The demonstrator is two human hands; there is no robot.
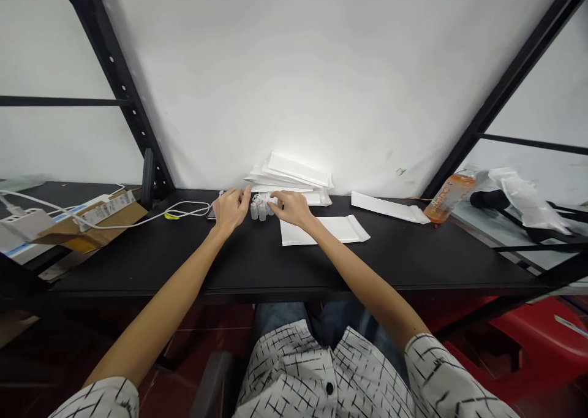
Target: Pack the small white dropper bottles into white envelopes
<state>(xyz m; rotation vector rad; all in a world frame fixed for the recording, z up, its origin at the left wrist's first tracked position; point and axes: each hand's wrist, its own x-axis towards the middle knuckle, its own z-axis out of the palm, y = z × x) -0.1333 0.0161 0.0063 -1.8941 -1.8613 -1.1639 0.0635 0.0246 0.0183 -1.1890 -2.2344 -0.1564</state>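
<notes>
A small cluster of translucent white bottles point(262, 212) stands on the black table between my two hands. My left hand point(231, 209) rests just left of them, thumb apart from the fingers, holding nothing that I can see. Over the right side of the cluster, my right hand point(292, 208) has its thumb and fingers closed around a small white bottle, which they partly cover. Beneath my right wrist lies a white padded envelope point(342, 228). Behind the bottles is a stack of white envelopes point(294, 171). Part of a phone point(212, 214) shows beside my left hand.
Another white envelope point(389, 208) lies to the right, near an orange drink bottle point(449, 196) leaning at the shelf post. On the left are a white cable point(138, 224), a cardboard box point(98, 225) and a white charger point(28, 227). Black metal posts flank the table.
</notes>
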